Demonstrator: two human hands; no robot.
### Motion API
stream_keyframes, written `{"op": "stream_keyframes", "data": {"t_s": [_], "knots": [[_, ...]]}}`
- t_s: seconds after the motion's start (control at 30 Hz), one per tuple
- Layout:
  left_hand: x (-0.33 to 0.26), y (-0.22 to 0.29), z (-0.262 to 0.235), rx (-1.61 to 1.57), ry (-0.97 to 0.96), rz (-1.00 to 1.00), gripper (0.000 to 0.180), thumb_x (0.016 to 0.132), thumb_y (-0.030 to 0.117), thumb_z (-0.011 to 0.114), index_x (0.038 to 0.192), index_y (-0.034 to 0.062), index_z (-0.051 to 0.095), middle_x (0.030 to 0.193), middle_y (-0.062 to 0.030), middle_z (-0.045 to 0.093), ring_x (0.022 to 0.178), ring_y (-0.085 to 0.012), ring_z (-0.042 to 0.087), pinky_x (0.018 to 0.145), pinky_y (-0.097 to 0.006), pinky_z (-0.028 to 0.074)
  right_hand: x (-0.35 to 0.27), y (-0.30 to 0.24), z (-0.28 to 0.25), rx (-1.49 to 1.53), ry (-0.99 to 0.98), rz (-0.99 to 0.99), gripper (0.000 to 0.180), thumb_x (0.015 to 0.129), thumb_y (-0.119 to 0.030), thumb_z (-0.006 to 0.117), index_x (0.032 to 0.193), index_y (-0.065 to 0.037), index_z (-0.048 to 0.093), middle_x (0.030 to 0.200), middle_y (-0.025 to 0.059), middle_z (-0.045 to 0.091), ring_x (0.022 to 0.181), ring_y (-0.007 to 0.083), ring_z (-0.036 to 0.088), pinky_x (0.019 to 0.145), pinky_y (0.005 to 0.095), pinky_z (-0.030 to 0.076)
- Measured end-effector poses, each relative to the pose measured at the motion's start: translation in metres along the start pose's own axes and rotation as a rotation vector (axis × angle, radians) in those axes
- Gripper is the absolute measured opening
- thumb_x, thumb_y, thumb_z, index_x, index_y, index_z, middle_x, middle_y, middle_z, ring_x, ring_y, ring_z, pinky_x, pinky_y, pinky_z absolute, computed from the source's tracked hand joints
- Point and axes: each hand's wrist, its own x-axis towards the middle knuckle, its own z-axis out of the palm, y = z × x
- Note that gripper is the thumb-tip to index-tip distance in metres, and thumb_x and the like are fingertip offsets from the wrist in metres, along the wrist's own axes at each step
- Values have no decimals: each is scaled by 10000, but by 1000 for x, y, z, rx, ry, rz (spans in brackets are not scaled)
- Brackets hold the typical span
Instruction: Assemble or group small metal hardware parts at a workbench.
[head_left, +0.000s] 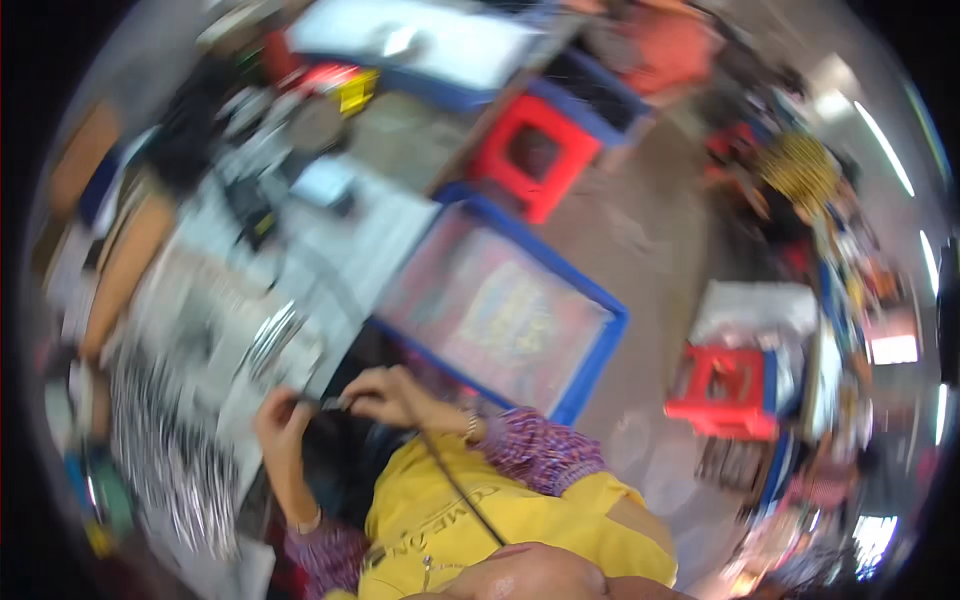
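In front of my yellow apron [450, 510], both hands are raised close together at the worktable's edge. My left hand [284, 428] is closed in a pinch. Facing it, my right hand [385, 395] pinches too, its fingertips pointing left. Between them runs a small, thin, dark piece [328, 404] with a pale glint, too blurred to name. Beyond my left hand lies a little bundle of shiny thin metal pieces [275, 335]. A big heap of long, thin metal pieces [175, 450] spreads to the left.
Right of the worktable [365, 225] is a blue-rimmed tray [600, 355] holding a pale pile. Red stools [570, 165] stand beyond it and at the right. Dark tools [250, 210] lie farther back on the table. A person in yellow [800, 172] is at the far right.
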Motion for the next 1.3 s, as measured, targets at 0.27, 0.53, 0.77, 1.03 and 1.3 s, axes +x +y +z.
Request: {"op": "stream_keyframes", "data": {"t_s": [0.27,0.53,0.77,1.03,1.3], "knots": [[-10,7,1,-309,-8,-71,143,763,-28,602,898,-1,565,809,-80,632,725,-164,628,671,-264,511,5,-23,-1,88,-13,126,188,741,-2,639,929,5,631,726,53,571,608,98,523,542,214,398],[-12,-2,4,-372,-36,-63,138,783,-20,620,914,-10,578,823,-57,625,755,-135,623,711,-246,505,5,-35,-4,17,-72,171,181,741,-5,640,921,4,641,722,45,574,600,83,510,537,206,388],[-10,0,9,-391,-20,-89,139,757,16,649,882,20,589,779,-40,627,698,-107,601,628,-206,450,4,-29,-4,41,-70,161,179,744,-14,646,922,2,642,722,46,572,601,88,511,538,208,388],[-11,-1,7,-396,-31,-100,143,751,17,652,880,14,590,772,-40,622,696,-110,598,637,-211,452,3,-27,2,98,-77,188,173,748,-22,646,919,2,639,717,44,567,591,88,496,534,212,381],[-15,-7,1,-429,-32,-103,142,774,7,644,906,-14,595,802,-53,624,724,-123,612,681,-236,491,1,-22,10,118,-77,210,173,744,-24,645,914,3,639,711,44,565,592,85,487,530,211,374]]}}
